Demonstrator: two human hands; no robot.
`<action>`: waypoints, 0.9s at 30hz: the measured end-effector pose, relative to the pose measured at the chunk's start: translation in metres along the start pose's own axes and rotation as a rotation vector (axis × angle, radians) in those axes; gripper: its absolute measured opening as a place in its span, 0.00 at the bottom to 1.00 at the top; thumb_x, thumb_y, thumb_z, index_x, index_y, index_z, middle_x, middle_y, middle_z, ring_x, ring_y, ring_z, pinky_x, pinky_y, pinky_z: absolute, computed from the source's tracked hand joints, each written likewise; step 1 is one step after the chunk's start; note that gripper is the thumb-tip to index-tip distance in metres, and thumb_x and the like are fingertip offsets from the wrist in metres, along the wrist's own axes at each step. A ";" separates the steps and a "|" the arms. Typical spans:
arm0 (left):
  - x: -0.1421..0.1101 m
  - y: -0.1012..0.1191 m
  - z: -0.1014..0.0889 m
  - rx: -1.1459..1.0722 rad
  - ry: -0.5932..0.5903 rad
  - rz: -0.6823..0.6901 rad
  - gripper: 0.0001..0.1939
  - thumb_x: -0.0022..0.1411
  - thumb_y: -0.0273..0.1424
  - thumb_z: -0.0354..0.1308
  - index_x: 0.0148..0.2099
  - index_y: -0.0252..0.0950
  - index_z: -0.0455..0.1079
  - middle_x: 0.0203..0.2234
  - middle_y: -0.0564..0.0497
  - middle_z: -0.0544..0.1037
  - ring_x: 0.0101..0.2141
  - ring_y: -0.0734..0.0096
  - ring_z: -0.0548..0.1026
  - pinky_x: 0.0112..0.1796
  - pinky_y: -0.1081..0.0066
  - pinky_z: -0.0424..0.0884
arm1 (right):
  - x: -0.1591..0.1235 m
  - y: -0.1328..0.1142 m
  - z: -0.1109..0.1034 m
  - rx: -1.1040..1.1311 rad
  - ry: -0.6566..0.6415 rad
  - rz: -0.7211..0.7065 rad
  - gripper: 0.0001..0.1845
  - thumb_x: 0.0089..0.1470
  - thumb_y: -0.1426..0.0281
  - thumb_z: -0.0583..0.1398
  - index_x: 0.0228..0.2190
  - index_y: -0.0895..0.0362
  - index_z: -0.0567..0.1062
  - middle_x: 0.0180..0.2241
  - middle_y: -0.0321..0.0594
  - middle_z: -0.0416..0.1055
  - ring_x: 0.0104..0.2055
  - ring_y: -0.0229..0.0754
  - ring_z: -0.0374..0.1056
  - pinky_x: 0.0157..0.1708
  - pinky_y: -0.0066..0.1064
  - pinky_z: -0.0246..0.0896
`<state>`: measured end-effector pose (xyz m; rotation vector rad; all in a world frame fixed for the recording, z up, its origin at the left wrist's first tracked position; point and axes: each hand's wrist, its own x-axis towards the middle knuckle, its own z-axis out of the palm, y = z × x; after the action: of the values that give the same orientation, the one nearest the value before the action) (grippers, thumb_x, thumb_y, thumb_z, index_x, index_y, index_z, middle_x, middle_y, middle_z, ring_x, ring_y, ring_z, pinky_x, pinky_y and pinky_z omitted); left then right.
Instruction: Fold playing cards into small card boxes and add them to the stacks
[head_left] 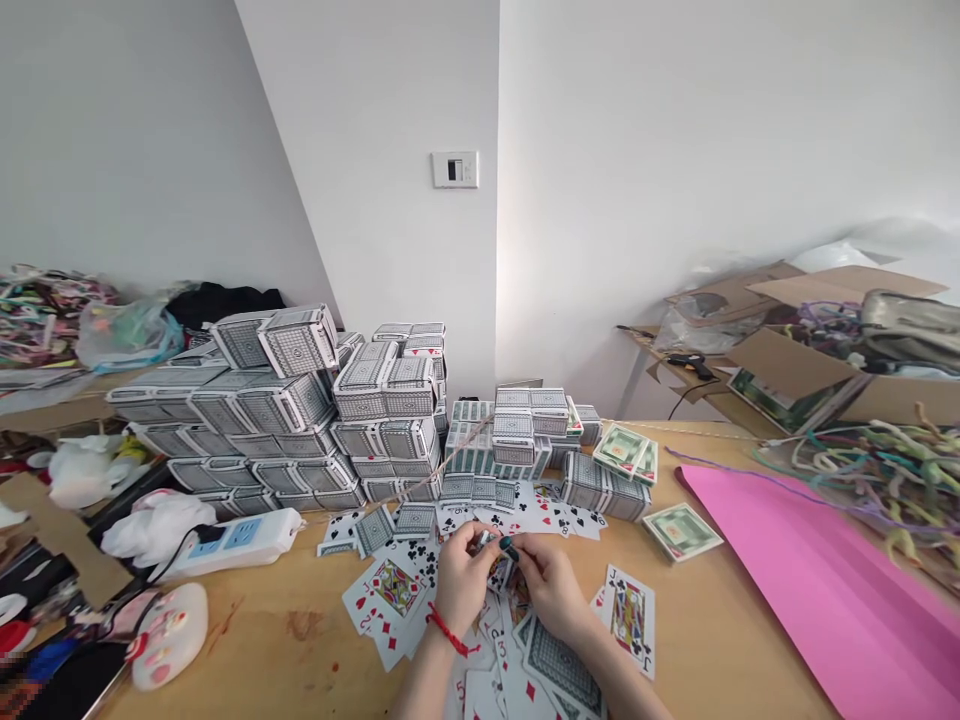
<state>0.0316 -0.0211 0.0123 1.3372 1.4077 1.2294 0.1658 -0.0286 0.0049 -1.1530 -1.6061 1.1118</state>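
My left hand (pixel 466 572), with a red cord bracelet on the wrist, is closed on a playing card (pixel 498 574) over the middle of the table. Close beside it, my right hand (pixel 546 582) is pinched on the same card, dark green nails showing. The fingers cover most of this card, so whether it is one card or several I cannot tell. Loose cards lie below and around both hands, among them a jack of clubs (pixel 628 618) to the right and a jack of diamonds (pixel 396 588) to the left. Face-down cards (pixel 561 664) lie under my right forearm.
Bundled card blocks (pixel 285 410) are stacked high at the back left, with a lower stack (pixel 525 425) behind my hands. Green card boxes (pixel 681 531) and a pink sheet (pixel 810 590) lie right. A power strip (pixel 240 540) and a white mouse (pixel 171 636) are left.
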 end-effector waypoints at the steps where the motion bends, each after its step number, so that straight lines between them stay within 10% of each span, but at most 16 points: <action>1: 0.000 0.000 0.000 -0.002 0.004 -0.018 0.09 0.47 0.36 0.57 0.28 0.35 0.69 0.20 0.53 0.70 0.24 0.70 0.66 0.27 0.73 0.62 | 0.000 0.000 -0.001 -0.033 0.009 -0.009 0.15 0.53 0.64 0.50 0.31 0.57 0.74 0.22 0.39 0.69 0.23 0.40 0.61 0.24 0.29 0.56; 13: 0.005 0.000 -0.002 -0.133 0.012 -0.058 0.15 0.47 0.41 0.57 0.19 0.35 0.64 0.14 0.58 0.60 0.19 0.76 0.58 0.22 0.75 0.55 | 0.002 0.005 0.007 0.017 0.168 0.096 0.14 0.47 0.57 0.56 0.22 0.56 0.68 0.16 0.34 0.63 0.18 0.38 0.56 0.19 0.27 0.49; 27: 0.005 -0.001 -0.003 -0.050 -0.003 0.016 0.14 0.53 0.39 0.54 0.37 0.35 0.72 0.28 0.49 0.76 0.28 0.67 0.72 0.30 0.70 0.67 | 0.001 0.003 0.008 -0.211 0.238 0.033 0.13 0.50 0.64 0.54 0.19 0.56 0.67 0.18 0.35 0.61 0.23 0.40 0.57 0.23 0.28 0.49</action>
<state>0.0275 -0.0164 0.0117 1.3184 1.3577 1.2643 0.1589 -0.0286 0.0006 -1.3983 -1.5473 0.8036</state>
